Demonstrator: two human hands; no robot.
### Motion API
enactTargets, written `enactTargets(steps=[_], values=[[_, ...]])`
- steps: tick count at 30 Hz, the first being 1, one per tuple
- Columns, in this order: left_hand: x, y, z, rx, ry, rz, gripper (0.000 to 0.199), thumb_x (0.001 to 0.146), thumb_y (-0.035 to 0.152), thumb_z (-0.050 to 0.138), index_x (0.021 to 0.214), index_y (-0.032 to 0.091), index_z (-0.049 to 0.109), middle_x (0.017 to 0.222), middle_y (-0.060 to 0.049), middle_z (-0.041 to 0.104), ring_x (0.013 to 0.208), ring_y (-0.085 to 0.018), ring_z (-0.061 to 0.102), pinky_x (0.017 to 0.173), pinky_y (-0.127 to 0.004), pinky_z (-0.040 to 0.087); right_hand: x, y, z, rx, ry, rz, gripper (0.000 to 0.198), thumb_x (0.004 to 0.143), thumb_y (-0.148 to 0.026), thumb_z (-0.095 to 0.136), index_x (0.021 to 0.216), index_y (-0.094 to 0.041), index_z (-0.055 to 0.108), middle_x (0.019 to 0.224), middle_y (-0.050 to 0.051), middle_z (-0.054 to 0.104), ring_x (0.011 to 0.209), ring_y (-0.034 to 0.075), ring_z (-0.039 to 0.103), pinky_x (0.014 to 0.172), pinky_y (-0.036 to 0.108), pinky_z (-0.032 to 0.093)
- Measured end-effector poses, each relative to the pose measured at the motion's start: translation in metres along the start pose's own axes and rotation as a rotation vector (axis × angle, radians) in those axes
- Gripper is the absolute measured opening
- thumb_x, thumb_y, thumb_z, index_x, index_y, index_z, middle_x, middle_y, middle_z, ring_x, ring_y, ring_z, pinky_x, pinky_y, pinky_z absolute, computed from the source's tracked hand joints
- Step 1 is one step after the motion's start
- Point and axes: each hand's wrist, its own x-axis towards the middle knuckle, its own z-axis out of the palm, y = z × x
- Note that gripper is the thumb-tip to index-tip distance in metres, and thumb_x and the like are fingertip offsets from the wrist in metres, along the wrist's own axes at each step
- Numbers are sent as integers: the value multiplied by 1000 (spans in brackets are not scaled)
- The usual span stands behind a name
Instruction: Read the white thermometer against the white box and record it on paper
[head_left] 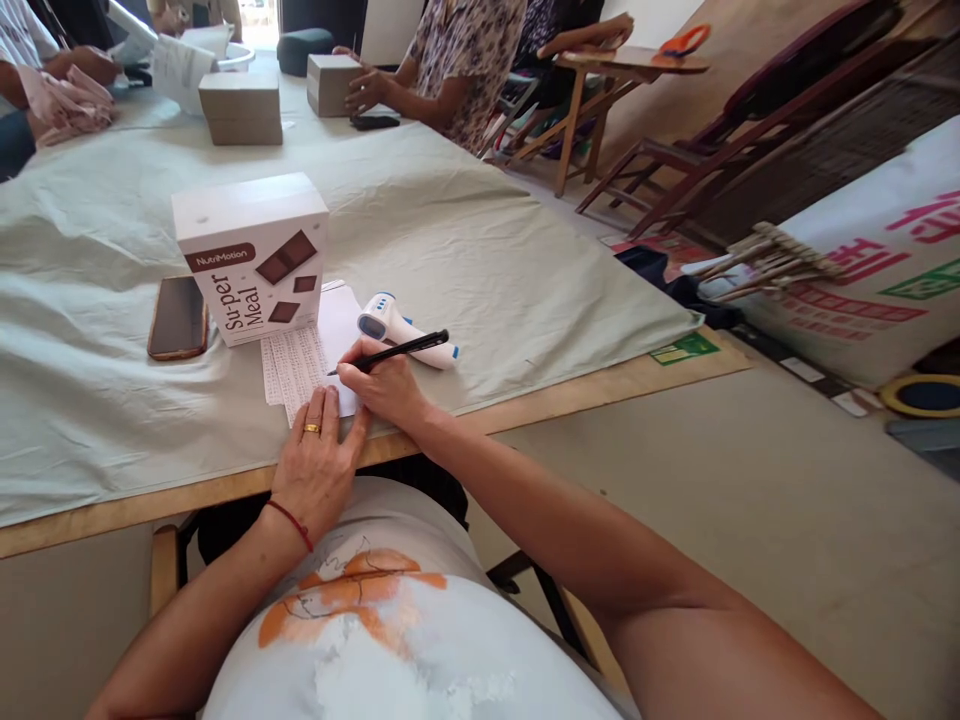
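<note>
My right hand (382,385) is closed around a black pen (405,350), its tip touching or just over the white paper (341,320). My left hand (319,455) lies flat with fingers stretched out across the lower part of the papers, at the table's near edge. Sheets covered in small print (289,370) lie partly beneath a white "NutriMotion Super Meal" box (255,255), which stands upright. Just beyond my right hand, a white and blue infrared thermometer (401,325) rests on its side. Left of the box is a smartphone (178,318) with a dark screen.
A pale green cloth (465,230) covers the table, whose wooden edge (600,390) shows in front. Farther back stand two cardboard boxes, one (240,110) alone and another (330,85) in a co-worker's hands. Folding chairs (697,150) and a white printed sack (862,270) are at right.
</note>
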Motion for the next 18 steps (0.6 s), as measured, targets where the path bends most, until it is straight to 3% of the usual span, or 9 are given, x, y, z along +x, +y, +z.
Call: enactTargets(steps=[18], values=[[0, 0, 0, -19, 3, -7, 50, 101, 17, 55, 152, 13, 56, 148, -29, 60, 142, -39, 58, 113, -51, 52, -1, 8, 4, -174, -16, -45, 7, 75, -24, 59, 69, -25, 55, 68, 0, 65, 67, 17, 58, 71, 33, 49]])
